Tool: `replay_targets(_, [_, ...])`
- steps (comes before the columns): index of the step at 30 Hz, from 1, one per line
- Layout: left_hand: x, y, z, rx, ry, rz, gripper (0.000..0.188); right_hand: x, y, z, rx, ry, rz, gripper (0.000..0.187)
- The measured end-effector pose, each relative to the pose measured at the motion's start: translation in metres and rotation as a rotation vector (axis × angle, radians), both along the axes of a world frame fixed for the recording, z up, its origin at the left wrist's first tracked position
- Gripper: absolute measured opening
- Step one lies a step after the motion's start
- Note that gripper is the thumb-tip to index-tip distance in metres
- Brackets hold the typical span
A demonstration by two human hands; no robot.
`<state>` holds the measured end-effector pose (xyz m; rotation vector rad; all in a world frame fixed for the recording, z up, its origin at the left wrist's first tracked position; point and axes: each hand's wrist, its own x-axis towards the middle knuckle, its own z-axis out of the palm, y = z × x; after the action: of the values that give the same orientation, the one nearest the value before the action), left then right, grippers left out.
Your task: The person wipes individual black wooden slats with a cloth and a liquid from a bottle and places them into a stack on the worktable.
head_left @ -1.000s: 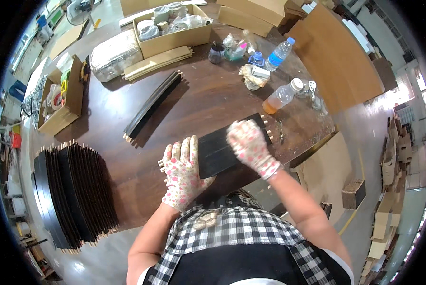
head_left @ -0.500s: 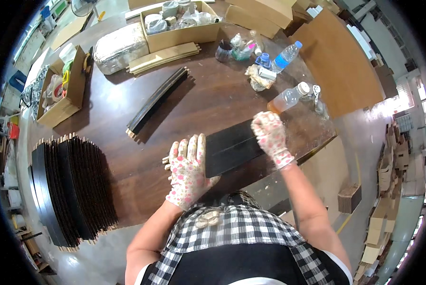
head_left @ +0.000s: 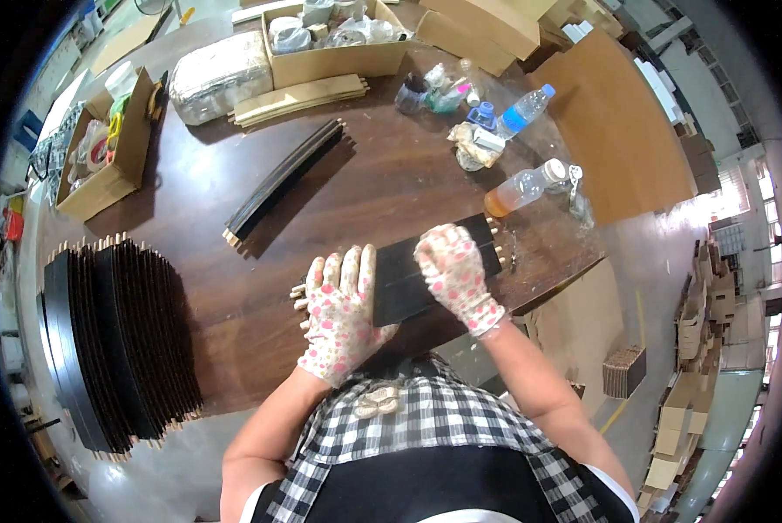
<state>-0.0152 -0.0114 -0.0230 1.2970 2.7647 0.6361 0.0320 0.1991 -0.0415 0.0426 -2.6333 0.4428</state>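
A black wooden board point(head_left: 398, 283) with pale dowel pegs at both ends lies on the brown table point(head_left: 234, 322) in front of me. My left hand point(head_left: 340, 305), in a floral-patterned glove, rests flat across its left end, fingers stretched out. My right hand point(head_left: 453, 268), gloved the same way, is curled closed on top of the board, right of its middle. Whatever its fingers may hold is hidden. Farther off, a narrow stack of black boards point(head_left: 284, 183) lies diagonally. A large pile of such pegged boards point(head_left: 103, 344) stands at the table's left edge.
A carton of bags and pots point(head_left: 338, 61) sits at the back beside a wrapped bundle point(head_left: 221, 78) and unpainted wooden slats point(head_left: 299, 102). Another carton point(head_left: 103, 192) holds tape at left. A bottle of amber liquid point(head_left: 523, 187) and a blue-capped bottle point(head_left: 526, 112) stand at right.
My right hand has slid left along the board from its right end, uncovering the pegs there. My left hand stays pressed on the left end. The view has shifted slightly.
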Motion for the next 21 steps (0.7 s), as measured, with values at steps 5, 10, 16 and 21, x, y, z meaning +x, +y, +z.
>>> replay_targets(5, [-0.002,0.001,-0.005,-0.002,0.036,-0.029,0.11,0.005,0.04,-0.004,0.163,-0.082,-0.181,0.014])
replay_targets(10, [-0.002,0.0,-0.001,0.007,0.032,-0.018,0.11,0.002,0.013,-0.011,0.152,0.032,-0.101,0.014])
replay_targets(16, [0.001,0.004,0.001,0.011,0.006,-0.033,0.112,0.004,0.014,-0.002,0.324,-0.098,-0.187,0.014])
replay_targets(21, [0.002,0.0,-0.006,0.01,0.036,0.016,0.114,0.0,-0.005,-0.012,0.352,0.133,-0.094,0.011])
